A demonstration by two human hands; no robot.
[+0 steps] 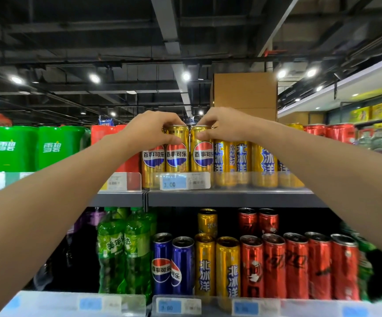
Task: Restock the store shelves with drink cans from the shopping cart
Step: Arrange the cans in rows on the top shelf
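I see both arms reaching up to the top shelf point(231, 197). My left hand point(150, 130) has its fingers curled over the top of a gold Pepsi can point(177, 152), with the thumb pressed on its front. My right hand point(222, 124) pinches the top rim of a second gold Pepsi can point(202, 154) just beside the first. Both cans stand upright at the front edge of the top shelf, right next to each other. A third gold Pepsi can point(152, 165) stands to the left, partly hidden by my left wrist. To the right stands a row of gold Arctic Ocean cans point(242, 163). A blue price tag point(174, 184) reading 3.00 sits on the shelf edge below the Pepsi cans. Far left are green Sprite packs point(11, 148). On the lower shelf I see green bottles point(123, 252), blue Pepsi cans point(171, 266), more gold cans point(217, 266) and red cans point(299, 266). A brown cardboard box point(244, 94) sits up high behind my right hand.
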